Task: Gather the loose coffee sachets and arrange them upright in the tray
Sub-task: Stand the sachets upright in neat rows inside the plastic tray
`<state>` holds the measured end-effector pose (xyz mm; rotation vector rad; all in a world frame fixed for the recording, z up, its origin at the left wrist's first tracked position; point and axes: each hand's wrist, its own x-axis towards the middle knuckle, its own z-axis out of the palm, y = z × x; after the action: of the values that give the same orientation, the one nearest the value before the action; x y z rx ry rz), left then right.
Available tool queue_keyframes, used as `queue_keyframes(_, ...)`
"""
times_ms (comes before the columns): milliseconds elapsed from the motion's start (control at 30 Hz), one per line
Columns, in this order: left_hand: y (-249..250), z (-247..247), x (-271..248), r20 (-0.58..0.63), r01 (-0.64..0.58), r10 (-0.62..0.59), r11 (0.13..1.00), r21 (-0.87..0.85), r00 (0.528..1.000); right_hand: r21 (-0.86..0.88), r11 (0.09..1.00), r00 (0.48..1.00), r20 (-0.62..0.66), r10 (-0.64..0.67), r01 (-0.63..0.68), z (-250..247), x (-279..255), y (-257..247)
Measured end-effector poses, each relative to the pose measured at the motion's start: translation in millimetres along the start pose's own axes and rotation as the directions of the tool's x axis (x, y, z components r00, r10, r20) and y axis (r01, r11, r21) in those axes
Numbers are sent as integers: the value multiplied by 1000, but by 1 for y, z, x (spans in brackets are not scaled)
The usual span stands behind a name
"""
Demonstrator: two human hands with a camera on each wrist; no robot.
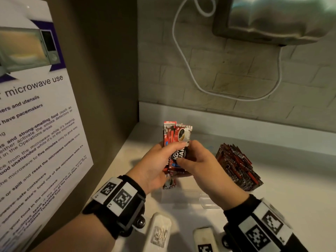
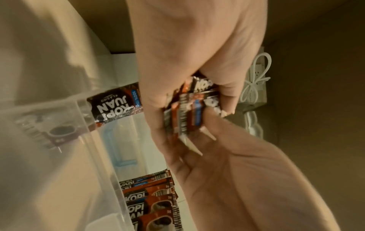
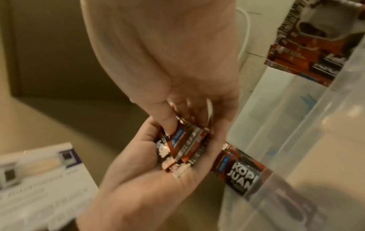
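Note:
A bundle of red-and-black coffee sachets (image 1: 177, 142) stands upright above the counter, held between both hands. My left hand (image 1: 163, 157) grips its left side, thumb across the front. My right hand (image 1: 196, 159) pinches its right edge. In the left wrist view the bundle (image 2: 187, 112) sits under the curled left hand (image 2: 187, 62); in the right wrist view the right hand (image 3: 168, 70) pinches the bundle (image 3: 183, 148). One loose sachet (image 2: 116, 107) leans in the clear tray (image 2: 88, 140). A packed row of sachets (image 1: 236, 168) fills the tray's right end.
A microwave-use poster (image 1: 36, 106) covers the panel on the left. A white cable (image 1: 190, 70) loops down the tiled wall below a metal appliance (image 1: 272, 19). A white power strip (image 2: 254, 81) lies on the counter beyond the hands.

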<state>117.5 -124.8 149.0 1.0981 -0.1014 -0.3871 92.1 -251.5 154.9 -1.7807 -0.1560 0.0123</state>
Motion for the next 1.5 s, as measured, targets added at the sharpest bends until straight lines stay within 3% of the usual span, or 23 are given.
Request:
queue_keyframes(67, 1, 1, 0, -46, -23, 23, 1000, -6, 999, -216, 975, 992, -99, -72, 49, 1, 3, 3)
queue_keyframes(100, 1, 1, -1, -61, -38, 37, 999, -13, 997, -230, 972, 986, -147, -78, 43, 2, 3, 2)
queue_keyframes(233, 0, 0, -3, -83, -78, 80, 997, 23, 993, -207, 976, 977, -186, -103, 63, 1, 2, 2)
queue_keyframes(400, 6, -9, -2, -133, -131, 139, 989, 61, 981, 46, 995, 962, -264, -77, 92, -8, 9, -5)
queue_keyframes(467, 13, -17, -1, -169, -162, 174, 983, 85, 970, -19, 994, 944, -311, -110, 109, -18, 10, -10)
queue_keyframes(533, 19, -25, -1, -178, -175, 195, 977, 121, 964, -181, 979, 948, -284, -146, 96, -29, 9, -14)
queue_keyframes(633, 22, -31, 1, -141, -158, 187, 968, 197, 972, -294, 955, 987, -140, -81, 37, -33, 8, -23)
queue_keyframes(700, 20, -30, 1, -83, -115, 142, 957, 266, 986, -259, 965, 991, -107, -80, 50, -30, 9, -25)
queue_keyframes(767, 16, -28, 2, -61, -79, 100, 954, 290, 993, -118, 990, 980, -174, -93, 73, -26, 12, -22)
queue_keyframes(867, 10, -23, 3, -96, -66, 96, 958, 280, 991, 106, 994, 974, -226, -5, 30, -15, 11, -16)
queue_keyframes(1000, 3, -27, 1, -178, -60, 108, 964, 258, 978, 123, 992, 967, -245, 62, -32, -8, 11, -2)
queue_keyframes(1100, 5, -37, -2, -291, -78, 139, 974, 212, 947, 41, 993, 955, -271, 120, -113, -14, 14, 10)
queue_keyframes(1233, 1, -45, -8, -396, -62, 118, 986, 152, 911, -158, 941, 947, -171, 271, -298, -6, 19, 28)
queue_keyframes(1500, -17, -28, -23, -206, 46, -54, 998, -41, 977, -370, 865, 938, -212, 276, -338, 14, 44, 52)
